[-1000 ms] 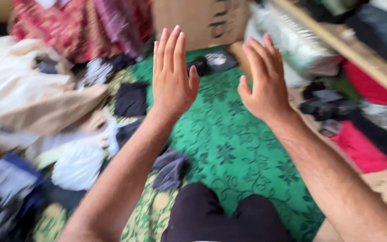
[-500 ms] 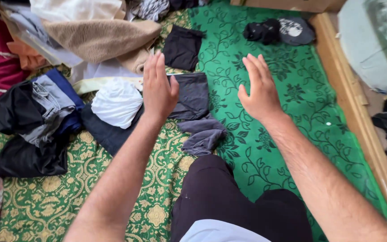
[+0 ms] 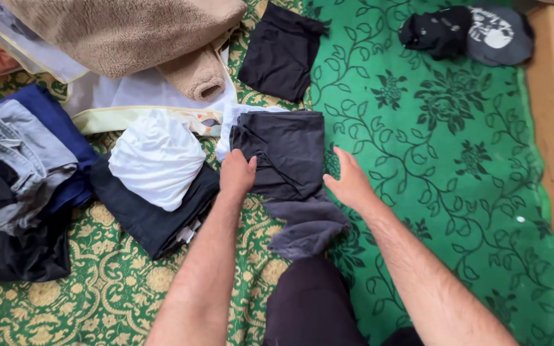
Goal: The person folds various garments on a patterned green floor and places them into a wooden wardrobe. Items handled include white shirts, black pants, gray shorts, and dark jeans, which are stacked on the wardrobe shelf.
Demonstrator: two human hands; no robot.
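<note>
- The grey crumpled cloth [image 3: 306,229] lies nearest, on the green patterned floor covering [image 3: 431,160] just in front of the person's dark-clad knee [image 3: 309,301], between the two forearms.
- The left hand [image 3: 237,174] rests on the near left edge of the folded dark grey garment [image 3: 283,150], fingers curled onto the fabric; whether it pinches it, I cannot tell.
- The right hand [image 3: 349,182] lies flat and unclenched at the garment's near right corner, touching it.
- The garment reaches away from both hands, its long axis pointing away from the person; both hands are about equally near.
- It looks soft, matte and neatly squared, over a pale layer.
- Farther off lies a black folded cloth [image 3: 281,51].
</note>
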